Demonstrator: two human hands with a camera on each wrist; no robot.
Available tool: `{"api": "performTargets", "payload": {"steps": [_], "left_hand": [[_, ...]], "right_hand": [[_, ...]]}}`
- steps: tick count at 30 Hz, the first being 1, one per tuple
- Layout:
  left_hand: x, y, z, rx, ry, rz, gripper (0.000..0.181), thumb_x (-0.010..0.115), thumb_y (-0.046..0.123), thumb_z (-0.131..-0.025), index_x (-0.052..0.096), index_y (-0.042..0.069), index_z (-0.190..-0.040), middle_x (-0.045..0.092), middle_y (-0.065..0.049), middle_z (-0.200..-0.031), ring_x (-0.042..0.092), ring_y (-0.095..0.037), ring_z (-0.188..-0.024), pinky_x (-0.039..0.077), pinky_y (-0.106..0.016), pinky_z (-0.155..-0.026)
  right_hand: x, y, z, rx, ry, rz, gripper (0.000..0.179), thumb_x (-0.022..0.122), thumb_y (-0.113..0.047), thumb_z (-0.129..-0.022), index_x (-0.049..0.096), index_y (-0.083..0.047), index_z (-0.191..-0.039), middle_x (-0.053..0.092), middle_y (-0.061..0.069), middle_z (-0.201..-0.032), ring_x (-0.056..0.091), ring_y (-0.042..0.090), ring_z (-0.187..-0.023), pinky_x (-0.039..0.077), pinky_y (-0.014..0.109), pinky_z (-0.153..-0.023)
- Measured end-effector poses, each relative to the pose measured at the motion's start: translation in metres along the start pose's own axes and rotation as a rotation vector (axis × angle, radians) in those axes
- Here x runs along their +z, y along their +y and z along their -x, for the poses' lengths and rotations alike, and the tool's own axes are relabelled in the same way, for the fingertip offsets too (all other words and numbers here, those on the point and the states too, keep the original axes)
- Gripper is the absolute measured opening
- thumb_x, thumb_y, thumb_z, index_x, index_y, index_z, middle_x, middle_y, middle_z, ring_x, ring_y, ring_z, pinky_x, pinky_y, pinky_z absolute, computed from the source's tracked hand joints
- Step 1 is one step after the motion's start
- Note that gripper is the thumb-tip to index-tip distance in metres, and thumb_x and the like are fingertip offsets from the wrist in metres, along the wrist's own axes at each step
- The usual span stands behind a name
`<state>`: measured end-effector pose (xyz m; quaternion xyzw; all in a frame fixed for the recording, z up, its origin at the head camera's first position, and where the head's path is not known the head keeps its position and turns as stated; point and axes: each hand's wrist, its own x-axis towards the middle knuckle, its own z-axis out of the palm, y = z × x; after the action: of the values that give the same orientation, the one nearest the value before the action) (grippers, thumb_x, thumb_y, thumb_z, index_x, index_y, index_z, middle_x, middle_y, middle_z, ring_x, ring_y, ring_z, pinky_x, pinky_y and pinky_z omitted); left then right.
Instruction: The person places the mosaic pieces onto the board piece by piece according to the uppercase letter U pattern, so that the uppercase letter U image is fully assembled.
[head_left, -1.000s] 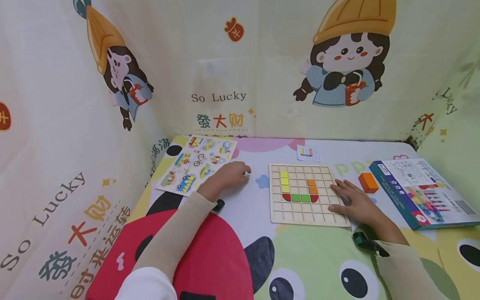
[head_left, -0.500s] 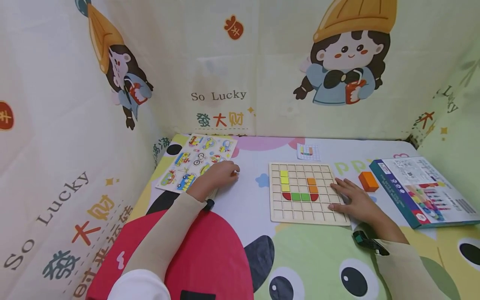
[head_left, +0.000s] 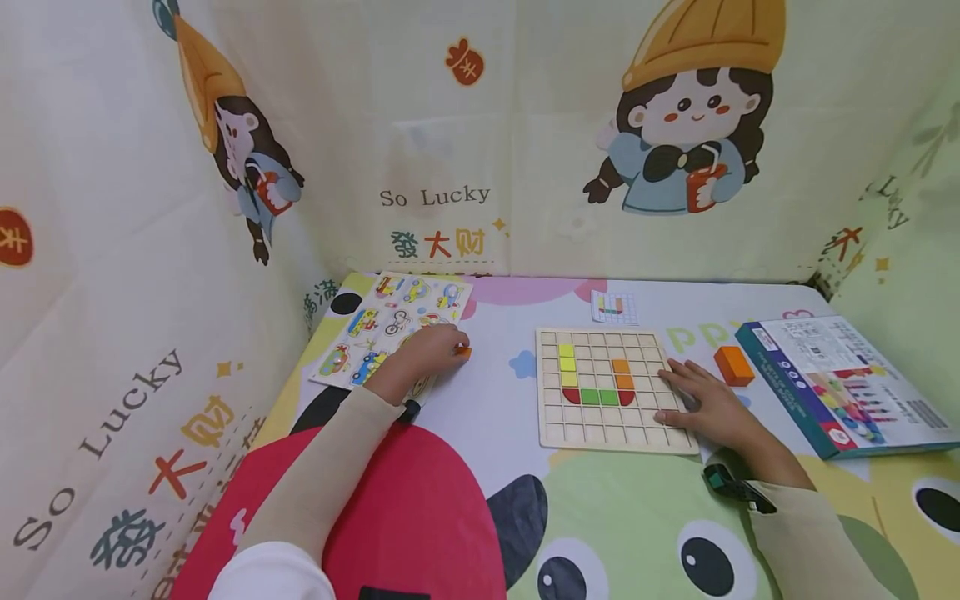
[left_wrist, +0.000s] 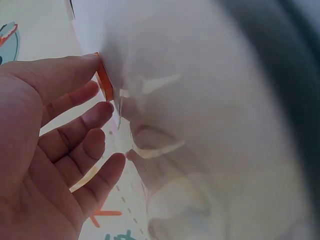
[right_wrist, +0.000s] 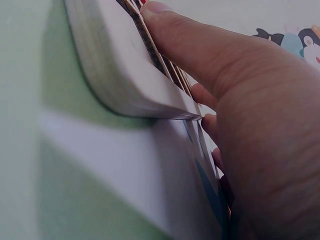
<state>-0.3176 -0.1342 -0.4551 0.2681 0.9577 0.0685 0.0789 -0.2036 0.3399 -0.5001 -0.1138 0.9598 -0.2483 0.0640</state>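
Observation:
My left hand [head_left: 422, 360] is over the lower right part of a board with vehicle pictures [head_left: 386, 321], hiding some of it. It pinches a small orange block [head_left: 465, 352], whose thin edge shows at the thumb tip in the left wrist view [left_wrist: 104, 80]. On the table, a wooden grid board [head_left: 600, 432] bears yellow, green, red and orange pieces laid in a U shape. My right hand [head_left: 712, 404] rests at the right edge of this grid board with fingers spread, thumb and fingertips on it.
Behind the grid board lies a small pattern card [head_left: 615, 307] with a similar U. Orange blocks [head_left: 733, 367] sit beyond my right hand, next to a flat printed box [head_left: 847, 383]. Patterned cloth hangs along the back and sides.
My left hand has moved left from beside the vehicle board to over its lower right part. The orange block now shows at its fingertips. The right hand has stayed in place.

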Motion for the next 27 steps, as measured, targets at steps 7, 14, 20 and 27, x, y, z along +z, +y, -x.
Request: {"api": "performTargets", "payload": {"steps": [7,14,20,27], "left_hand": [[0.001,0.0,-0.003,0.014,0.008,-0.002,0.027,0.066,0.029,-0.092,0.07,0.016,-0.115,0.058,0.005,-0.096,0.052,-0.012,-0.086,0.046,-0.027,-0.079],[0.001,0.002,-0.007,0.033,0.006,0.015,0.025,0.067,0.027,-0.092,0.07,0.015,-0.113,0.057,0.004,-0.094,0.051,-0.013,-0.086,0.046,-0.027,-0.077],[0.002,0.003,-0.01,0.026,-0.018,0.027,0.02,0.068,0.029,-0.092,0.07,0.017,-0.107,0.056,0.005,-0.092,0.052,-0.014,-0.085,0.045,-0.027,-0.076],[0.005,0.008,-0.011,0.028,-0.037,0.009,0.02,0.069,0.031,-0.091,0.07,0.019,-0.106,0.056,0.007,-0.091,0.052,-0.013,-0.085,0.045,-0.026,-0.076]], "right_hand": [[0.002,0.003,-0.001,0.014,0.001,0.009,0.095,0.067,-0.064,-0.078,0.036,-0.011,-0.151,0.018,0.016,-0.159,0.003,0.041,-0.144,0.009,0.076,-0.099],[0.001,0.004,-0.002,0.012,0.009,0.004,0.096,0.068,-0.064,-0.078,0.036,-0.01,-0.151,0.019,0.017,-0.158,0.003,0.041,-0.144,0.01,0.075,-0.099],[0.003,0.005,-0.001,0.0,0.014,-0.009,0.095,0.069,-0.062,-0.078,0.037,-0.01,-0.15,0.02,0.016,-0.158,0.004,0.041,-0.145,0.01,0.075,-0.1],[0.003,0.005,0.0,-0.013,0.018,-0.003,0.093,0.069,-0.062,-0.079,0.039,-0.01,-0.15,0.021,0.016,-0.158,0.006,0.041,-0.144,0.01,0.074,-0.1]]}}
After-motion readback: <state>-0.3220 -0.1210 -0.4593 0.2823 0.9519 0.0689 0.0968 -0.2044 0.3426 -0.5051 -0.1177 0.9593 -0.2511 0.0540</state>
